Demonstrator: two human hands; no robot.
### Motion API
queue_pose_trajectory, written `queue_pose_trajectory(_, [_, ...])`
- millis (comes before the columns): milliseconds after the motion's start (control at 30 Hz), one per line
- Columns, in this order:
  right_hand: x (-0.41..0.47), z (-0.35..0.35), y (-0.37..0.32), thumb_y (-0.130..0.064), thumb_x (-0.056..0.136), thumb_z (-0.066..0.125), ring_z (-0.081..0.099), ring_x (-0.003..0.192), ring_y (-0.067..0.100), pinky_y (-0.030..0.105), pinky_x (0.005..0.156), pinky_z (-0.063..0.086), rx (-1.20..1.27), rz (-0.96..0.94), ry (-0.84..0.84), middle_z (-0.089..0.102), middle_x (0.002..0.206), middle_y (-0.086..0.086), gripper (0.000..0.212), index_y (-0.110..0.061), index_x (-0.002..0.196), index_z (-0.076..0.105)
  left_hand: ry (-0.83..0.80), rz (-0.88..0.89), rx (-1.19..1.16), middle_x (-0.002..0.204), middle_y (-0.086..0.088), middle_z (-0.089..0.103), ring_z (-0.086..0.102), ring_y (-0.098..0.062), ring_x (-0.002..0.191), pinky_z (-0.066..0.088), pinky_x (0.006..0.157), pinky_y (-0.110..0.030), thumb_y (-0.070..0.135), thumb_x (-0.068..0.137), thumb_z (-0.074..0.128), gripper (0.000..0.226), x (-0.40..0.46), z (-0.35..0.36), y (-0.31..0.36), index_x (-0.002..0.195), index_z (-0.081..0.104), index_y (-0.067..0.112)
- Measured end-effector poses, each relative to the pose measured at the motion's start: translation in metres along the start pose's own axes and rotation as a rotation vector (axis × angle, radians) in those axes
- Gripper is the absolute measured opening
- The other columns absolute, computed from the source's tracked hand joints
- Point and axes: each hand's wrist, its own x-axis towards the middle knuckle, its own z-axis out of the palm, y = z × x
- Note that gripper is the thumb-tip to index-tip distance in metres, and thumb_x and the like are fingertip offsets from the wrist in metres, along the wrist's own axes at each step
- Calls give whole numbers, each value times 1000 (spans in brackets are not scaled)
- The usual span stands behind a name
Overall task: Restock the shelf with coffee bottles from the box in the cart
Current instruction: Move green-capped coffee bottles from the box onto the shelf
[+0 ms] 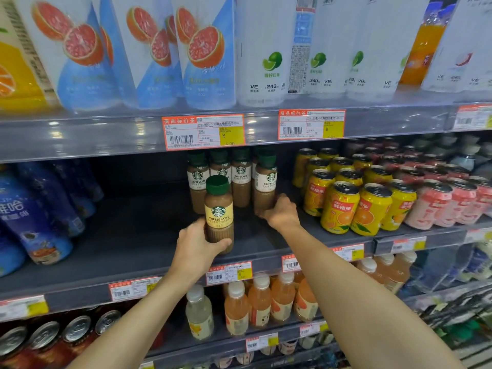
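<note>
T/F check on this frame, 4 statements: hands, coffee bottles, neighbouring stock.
1. The left hand grips a Cheese Latte bottle with a yellow label. True.
2. The right hand hangs free, touching nothing. False: it holds the base of a Caffe Latte bottle on the shelf.
3. Yellow orange-drink cans stand to the right of the coffee bottles. True.
4. The held bottle has a white cap. False: its cap is green.
</note>
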Motion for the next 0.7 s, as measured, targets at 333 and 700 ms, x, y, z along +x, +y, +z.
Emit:
queue_pose_trajectory(333, [-58,-10,38,-78,84,35,8,149,24,38,119,13,-561,-330,-127,12,161,13,104,-4,154,12,-25,-2,-26,111,-3,69,62,-18,106,51,93,-33,25,72,84,50,22,18,12,116,63,13])
queue_pose_trajectory(700, [-61,-6,47,-94,67,25,-1,150,21,35,122,3,-743,-384,-241,-1,163,11,126,-6,155,6,43,-81,-62,112,-8,69,61,-27,110,51,94,-43,29,68,84,50,70,60,22,111,63,14])
